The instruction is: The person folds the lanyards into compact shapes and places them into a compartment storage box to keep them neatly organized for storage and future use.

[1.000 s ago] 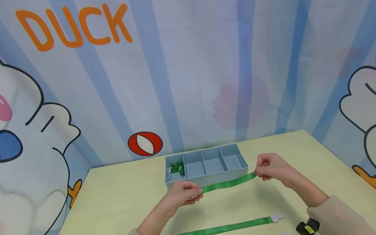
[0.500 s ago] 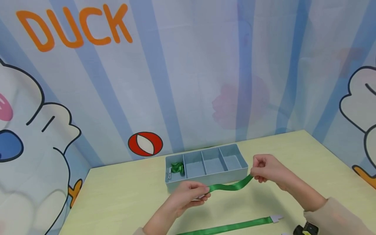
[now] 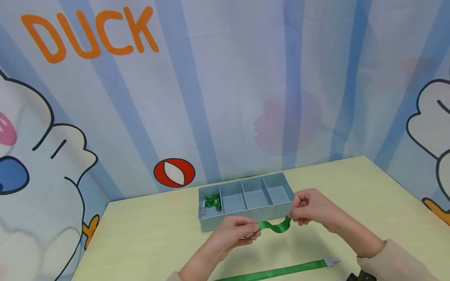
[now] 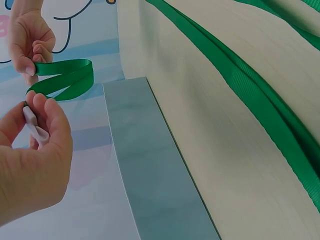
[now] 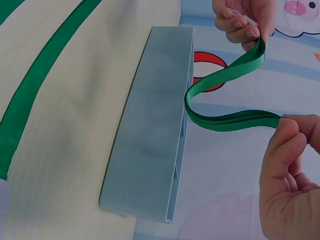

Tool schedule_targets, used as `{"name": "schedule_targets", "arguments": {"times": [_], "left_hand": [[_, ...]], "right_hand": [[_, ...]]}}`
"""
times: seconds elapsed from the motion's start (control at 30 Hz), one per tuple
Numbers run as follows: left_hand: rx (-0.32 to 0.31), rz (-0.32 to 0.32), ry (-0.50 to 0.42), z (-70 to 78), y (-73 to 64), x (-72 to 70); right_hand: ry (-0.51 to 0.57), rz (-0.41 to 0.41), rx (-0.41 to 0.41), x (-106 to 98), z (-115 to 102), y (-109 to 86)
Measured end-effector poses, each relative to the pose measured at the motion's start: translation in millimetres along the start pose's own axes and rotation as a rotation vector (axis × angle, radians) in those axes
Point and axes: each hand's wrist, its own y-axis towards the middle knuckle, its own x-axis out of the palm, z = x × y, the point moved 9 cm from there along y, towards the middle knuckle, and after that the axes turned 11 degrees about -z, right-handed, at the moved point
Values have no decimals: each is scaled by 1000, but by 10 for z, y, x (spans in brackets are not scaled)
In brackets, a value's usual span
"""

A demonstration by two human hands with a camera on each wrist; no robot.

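Observation:
A green ribbon lanyard (image 3: 279, 227) sags in a short wavy loop between both hands, above the table and in front of the box. My left hand (image 3: 233, 238) pinches one end of it; the left wrist view shows a pale clip (image 4: 36, 126) between those fingers. My right hand (image 3: 313, 208) pinches the other end between thumb and forefinger. In the right wrist view the ribbon (image 5: 225, 77) appears doubled, with its layers lying together. Below the hands, a second green lanyard (image 3: 281, 272) lies stretched out on the table, a pale clip (image 3: 329, 261) at its right end.
Behind the hands stands a grey-blue divided box (image 3: 242, 220). Its leftmost compartment holds a bunched green ribbon (image 3: 212, 201) beside a small pale clip (image 3: 202, 207). A printed cloth backdrop (image 3: 239, 97) rises at the table's (image 3: 140, 234) back edge.
The hands have come closer together, the left moving right and the right moving left and slightly down. The ribbon between them has gone from nearly straight to a slack wave.

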Motion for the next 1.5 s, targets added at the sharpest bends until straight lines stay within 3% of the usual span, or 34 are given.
{"name": "schedule_targets", "arguments": {"times": [0.3,0.6,0.87,1.2,1.33,1.5], "left_hand": [[30,46,-17,44,-3,58],[-8,36,-21,-37,23,157],[11,40,-40,-67,44,158],[28,90,-55,-17,11,124],[35,77,-87,-19,5,137],[18,75,-118,-37,11,145]], "right_hand": [[43,-42,-21,143,-39,81],[97,-94,-13,329,-6,128],[125,-137,13,434,24,175],[175,-193,-54,456,2,160],[157,-181,-84,456,-2,162],[90,-99,-67,435,2,170]]}}
